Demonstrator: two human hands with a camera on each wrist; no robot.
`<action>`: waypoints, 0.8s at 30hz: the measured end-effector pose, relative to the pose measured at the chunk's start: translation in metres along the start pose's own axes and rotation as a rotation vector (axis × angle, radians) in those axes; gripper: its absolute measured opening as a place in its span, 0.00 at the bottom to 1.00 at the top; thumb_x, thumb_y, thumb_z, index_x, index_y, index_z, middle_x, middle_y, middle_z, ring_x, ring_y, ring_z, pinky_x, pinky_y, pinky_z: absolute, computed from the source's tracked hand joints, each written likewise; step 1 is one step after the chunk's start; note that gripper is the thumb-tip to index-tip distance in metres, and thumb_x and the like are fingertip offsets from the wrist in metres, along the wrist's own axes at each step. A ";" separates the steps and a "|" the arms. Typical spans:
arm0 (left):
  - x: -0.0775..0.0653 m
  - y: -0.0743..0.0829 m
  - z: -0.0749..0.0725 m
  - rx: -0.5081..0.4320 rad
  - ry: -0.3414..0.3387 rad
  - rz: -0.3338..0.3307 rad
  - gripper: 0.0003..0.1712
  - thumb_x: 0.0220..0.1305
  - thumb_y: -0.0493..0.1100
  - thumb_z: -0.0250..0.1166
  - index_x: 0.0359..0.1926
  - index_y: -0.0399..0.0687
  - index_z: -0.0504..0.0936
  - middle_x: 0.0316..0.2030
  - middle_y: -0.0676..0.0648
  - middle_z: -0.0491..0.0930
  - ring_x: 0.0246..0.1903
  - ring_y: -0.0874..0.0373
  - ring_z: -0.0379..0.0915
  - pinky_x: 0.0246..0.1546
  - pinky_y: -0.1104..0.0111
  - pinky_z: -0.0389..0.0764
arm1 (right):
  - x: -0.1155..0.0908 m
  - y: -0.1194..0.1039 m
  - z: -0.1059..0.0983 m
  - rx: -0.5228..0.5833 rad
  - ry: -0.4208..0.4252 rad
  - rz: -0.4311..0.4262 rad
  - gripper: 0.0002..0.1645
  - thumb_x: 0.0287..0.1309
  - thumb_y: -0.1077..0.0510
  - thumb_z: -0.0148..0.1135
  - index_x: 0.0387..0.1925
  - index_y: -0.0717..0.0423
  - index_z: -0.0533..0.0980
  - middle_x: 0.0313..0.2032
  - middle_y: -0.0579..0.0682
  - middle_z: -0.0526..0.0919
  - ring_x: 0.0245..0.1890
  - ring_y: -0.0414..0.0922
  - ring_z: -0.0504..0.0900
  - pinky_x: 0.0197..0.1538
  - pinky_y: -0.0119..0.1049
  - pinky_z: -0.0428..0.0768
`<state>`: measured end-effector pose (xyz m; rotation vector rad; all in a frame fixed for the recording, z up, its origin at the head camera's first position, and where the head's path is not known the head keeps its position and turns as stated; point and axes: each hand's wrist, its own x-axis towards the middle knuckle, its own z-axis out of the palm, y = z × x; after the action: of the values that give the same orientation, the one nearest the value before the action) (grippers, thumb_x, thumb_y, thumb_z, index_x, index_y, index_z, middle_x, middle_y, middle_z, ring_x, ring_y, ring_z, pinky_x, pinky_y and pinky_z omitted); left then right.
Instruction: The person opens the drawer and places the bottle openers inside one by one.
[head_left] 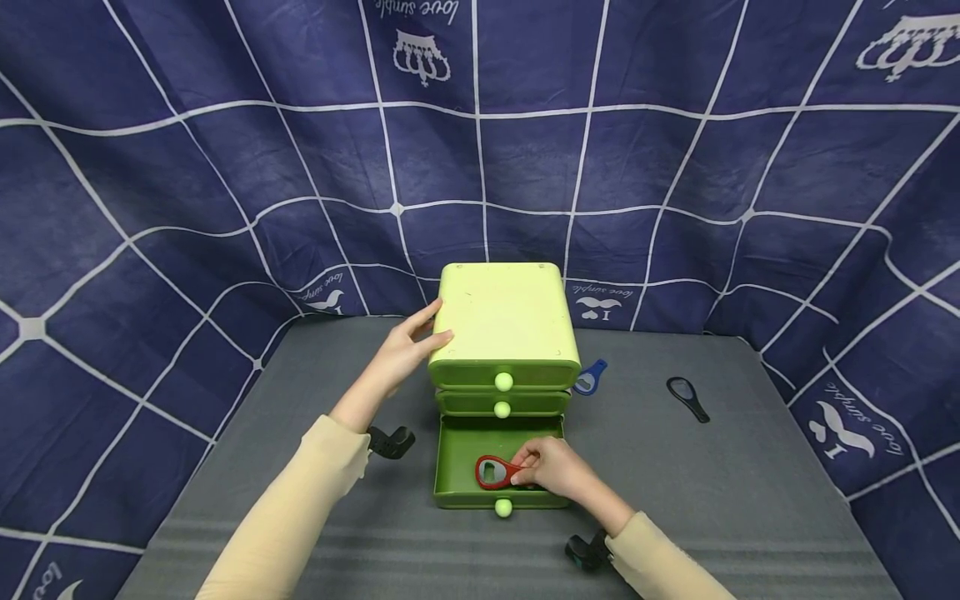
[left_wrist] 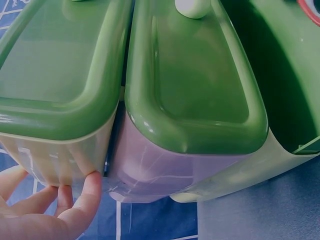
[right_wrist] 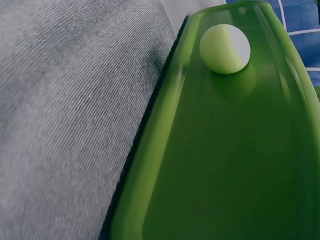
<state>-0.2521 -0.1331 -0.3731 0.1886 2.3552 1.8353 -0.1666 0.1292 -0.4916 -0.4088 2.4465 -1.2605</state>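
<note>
A green chest of drawers (head_left: 506, 308) with a pale yellow-green top stands in the middle. Its bottom drawer (head_left: 468, 446) is pulled out; the two drawers above are in. My left hand (head_left: 401, 354) rests against the chest's upper left side, and the left wrist view shows its fingertips (left_wrist: 91, 182) touching that wall. Over the front of the bottom drawer, my right hand (head_left: 553, 467) pinches the handle of a red bottle opener (head_left: 482, 473), its ring pointing left. Whether the opener touches the drawer floor, I cannot tell. The right wrist view shows only the drawer front (right_wrist: 220, 150) and its round knob (right_wrist: 225, 49).
A blue bottle opener (head_left: 597, 369) lies right of the chest, partly hidden by it. Farther right a black bottle opener (head_left: 697, 410) lies on the grey tabletop (head_left: 720, 500). A dark blue cloth (head_left: 525, 158) with white lines hangs behind and at both sides.
</note>
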 end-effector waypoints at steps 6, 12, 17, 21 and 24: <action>0.000 -0.001 0.000 0.009 0.000 0.002 0.40 0.68 0.49 0.63 0.77 0.61 0.56 0.78 0.48 0.48 0.76 0.46 0.47 0.69 0.49 0.64 | 0.003 -0.002 0.003 -0.067 -0.031 0.036 0.09 0.49 0.59 0.76 0.32 0.57 0.83 0.27 0.44 0.83 0.27 0.38 0.78 0.30 0.33 0.76; -0.001 0.000 0.000 0.003 0.003 -0.004 0.40 0.68 0.49 0.63 0.76 0.62 0.57 0.78 0.49 0.48 0.76 0.47 0.47 0.69 0.49 0.64 | 0.006 -0.001 0.005 -0.053 -0.052 0.032 0.08 0.48 0.63 0.76 0.31 0.58 0.83 0.26 0.45 0.84 0.27 0.37 0.78 0.31 0.32 0.75; -0.001 0.000 0.000 -0.004 -0.003 0.000 0.39 0.69 0.48 0.63 0.76 0.61 0.57 0.78 0.49 0.48 0.76 0.46 0.46 0.70 0.49 0.63 | 0.006 -0.002 0.004 -0.083 -0.050 0.000 0.09 0.48 0.63 0.76 0.33 0.59 0.83 0.27 0.45 0.84 0.27 0.37 0.77 0.31 0.30 0.75; 0.000 -0.001 -0.001 -0.007 -0.002 -0.001 0.39 0.69 0.49 0.63 0.76 0.61 0.57 0.78 0.49 0.48 0.76 0.46 0.46 0.69 0.49 0.63 | 0.004 -0.004 0.004 -0.133 -0.040 -0.018 0.11 0.48 0.62 0.76 0.35 0.60 0.84 0.28 0.47 0.85 0.28 0.38 0.79 0.32 0.31 0.76; 0.000 -0.001 -0.001 -0.007 0.001 -0.001 0.39 0.69 0.49 0.63 0.76 0.62 0.57 0.78 0.50 0.48 0.76 0.47 0.46 0.69 0.49 0.64 | 0.002 -0.007 0.003 -0.179 -0.030 -0.034 0.12 0.49 0.60 0.76 0.37 0.60 0.84 0.32 0.49 0.86 0.31 0.41 0.82 0.35 0.33 0.78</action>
<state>-0.2525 -0.1343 -0.3741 0.1860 2.3490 1.8436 -0.1661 0.1228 -0.4881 -0.5148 2.5462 -1.0431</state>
